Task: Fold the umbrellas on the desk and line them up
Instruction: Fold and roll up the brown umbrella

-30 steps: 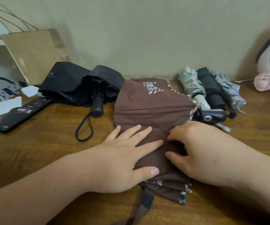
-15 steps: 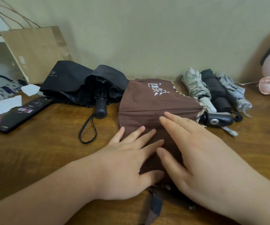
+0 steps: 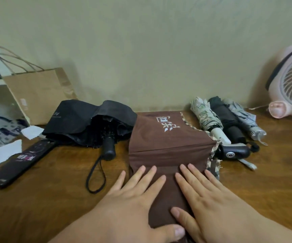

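Pressing of the brown umbrella [image 3: 168,142] is observed on the bench [image 3: 36,199]. The right hand [image 3: 211,199], curled into the fabric a second ago, is now laid flat beside the left hand [image 3: 133,199]. Both are spread wide on the canopy, nothing gripped. Smoothing is judged nearly done. Left of it a black umbrella [image 3: 82,123] is seen unrolled; right of it, three rolled umbrellas [image 3: 226,120] are lined up.
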A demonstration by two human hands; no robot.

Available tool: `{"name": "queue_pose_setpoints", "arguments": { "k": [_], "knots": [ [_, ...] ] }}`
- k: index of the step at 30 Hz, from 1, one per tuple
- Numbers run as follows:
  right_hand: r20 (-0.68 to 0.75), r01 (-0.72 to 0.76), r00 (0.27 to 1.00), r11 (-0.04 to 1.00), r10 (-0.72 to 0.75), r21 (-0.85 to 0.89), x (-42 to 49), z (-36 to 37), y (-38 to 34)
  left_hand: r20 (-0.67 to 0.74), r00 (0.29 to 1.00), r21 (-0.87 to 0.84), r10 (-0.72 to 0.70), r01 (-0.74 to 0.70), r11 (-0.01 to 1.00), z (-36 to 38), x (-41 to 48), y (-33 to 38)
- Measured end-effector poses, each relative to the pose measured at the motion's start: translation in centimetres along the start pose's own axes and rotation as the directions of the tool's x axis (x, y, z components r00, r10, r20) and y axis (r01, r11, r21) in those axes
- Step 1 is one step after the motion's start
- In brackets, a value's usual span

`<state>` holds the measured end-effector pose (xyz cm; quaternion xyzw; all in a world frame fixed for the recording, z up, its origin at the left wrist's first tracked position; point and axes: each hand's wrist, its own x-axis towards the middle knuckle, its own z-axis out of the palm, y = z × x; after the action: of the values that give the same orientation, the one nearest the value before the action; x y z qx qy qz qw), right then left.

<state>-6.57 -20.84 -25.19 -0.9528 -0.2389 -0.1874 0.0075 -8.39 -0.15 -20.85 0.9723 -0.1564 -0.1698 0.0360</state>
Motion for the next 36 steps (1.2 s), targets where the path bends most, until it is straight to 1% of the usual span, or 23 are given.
{"name": "queue_pose_setpoints", "arguments": {
  "k": [3,6,7,8,9,10,11,12,13,14,15,17,18,19,21,23,24,25,27,28,31,34,36],
  "knots": [
    [-0.051,-0.007,0.999,0.999,0.005,-0.045,-0.2,0.5,0.1,0.032,0.999,0.008,-0.024,0.024,1.000,-0.6,-0.5,-0.6],
    [-0.082,-0.003,0.997,0.999,-0.002,-0.054,-0.4,0.7,0.2,0.018,1.000,-0.030,-0.016,0.016,0.999,-2.7,-1.7,-0.7],
    [-0.091,-0.010,0.996,0.999,0.006,-0.047,-0.4,0.8,0.2,-0.012,0.999,-0.067,-0.042,0.041,0.997,-4.0,-2.2,-0.4],
    [-0.092,-0.016,0.996,0.999,0.012,-0.041,-0.4,0.9,0.1,-0.081,0.993,-0.137,-0.091,0.080,0.987,-5.3,-2.4,-0.4],
    [-0.089,-0.019,0.996,0.999,0.016,-0.040,-0.3,1.0,0.1,-0.198,0.969,-0.237,-0.150,0.102,0.966,-6.7,-2.1,-0.4],
    [-0.095,-0.017,0.995,0.999,0.012,-0.042,-0.2,1.1,0.0,-0.346,0.913,-0.331,-0.215,0.096,0.939,-8.2,-1.5,-0.6],
    [-0.099,-0.014,0.995,0.999,0.009,-0.046,-0.1,1.2,0.0,-0.491,0.824,-0.413,-0.282,0.064,0.908,-9.5,-0.5,-1.1],
    [-0.102,-0.014,0.995,0.999,0.009,-0.046,-0.1,1.3,0.1,-0.576,0.735,-0.490,-0.358,0.040,0.871,-10.7,0.8,-1.7],
    [-0.104,-0.016,0.994,0.999,0.012,-0.042,-0.1,1.4,0.1,-0.586,0.682,-0.566,-0.437,0.041,0.823,-11.7,2.1,-2.2],
    [-0.116,-0.017,0.993,0.999,0.013,-0.039,-0.1,1.5,0.1,-0.533,0.684,-0.631,-0.499,0.072,0.772,-12.6,3.4,-2.8],
    [-0.134,-0.017,0.991,0.999,0.012,-0.036,0.0,1.6,0.1,-0.441,0.719,-0.693,-0.537,0.108,0.713,-13.2,4.7,-3.2],
    [-0.167,-0.012,0.986,0.999,0.006,-0.035,0.0,1.8,0.1,-0.237,0.792,-0.788,-0.562,0.182,0.589,-13.8,6.8,-3.5],
    [-0.179,-0.011,0.984,0.999,0.005,-0.032,0.0,1.9,0.1,-0.178,0.805,-0.798,-0.566,0.218,0.562,-13.8,7.6,-3.6],
    [-0.188,-0.012,0.982,0.999,0.006,-0.030,0.1,2.0,0.1,-0.155,0.804,-0.801,-0.574,0.238,0.550,-13.8,8.3,-3.7],
    [-0.201,-0.014,0.980,0.999,0.007,-0.032,0.1,2.2,0.2,-0.154,0.798,-0.838,-0.583,0.207,0.505,-13.8,9.2,-4.0],
    [-0.203,-0.017,0.979,0.999,0.010,-0.032,0.1,2.4,0.1,-0.116,0.810,-0.902,-0.575,0.157,0.403,-13.9,9.5,-3.6],
    [-0.204,-0.019,0.979,0.999,0.012,-0.031,0.1,2.5,0.1,-0.102,0.816,-0.917,-0.569,0.145,0.371,-13.9,9.7,-3.5],
    [-0.205,-0.020,0.979,0.999,0.014,-0.029,0.1,2.6,0.1,-0.104,0.815,-0.923,-0.570,0.134,0.360,-13.7,9.8,-3.4],
    [-0.215,-0.023,0.977,1.000,0.018,-0.022,0.1,2.7,0.0,-0.150,0.801,-0.938,-0.580,0.070,0.339,-13.2,10.0,-3.3],
    [-0.222,-0.025,0.975,1.000,0.020,-0.016,0.1,2.7,0.0,-0.157,0.806,-0.952,-0.571,0.030,0.303,-12.9,10.2,-3.3],
    [-0.225,-0.032,0.974,0.999,0.029,-0.007,0.1,2.6,-0.2,-0.166,0.816,-0.984,-0.554,-0.100,0.148,-12.5,10.1,-3.4],
    [-0.211,-0.026,0.977,1.000,0.023,-0.012,0.0,2.5,-0.2,-0.242,0.777,-0.969,-0.582,-0.219,0.110,-12.4,8.7,-3.5],
    [-0.208,-0.029,0.978,0.999,0.025,-0.015,0.0,2.2,0.0,-0.275,0.790,-0.952,-0.548,-0.305,0.037,-12.1,6.5,-2.9]
  ]
}}
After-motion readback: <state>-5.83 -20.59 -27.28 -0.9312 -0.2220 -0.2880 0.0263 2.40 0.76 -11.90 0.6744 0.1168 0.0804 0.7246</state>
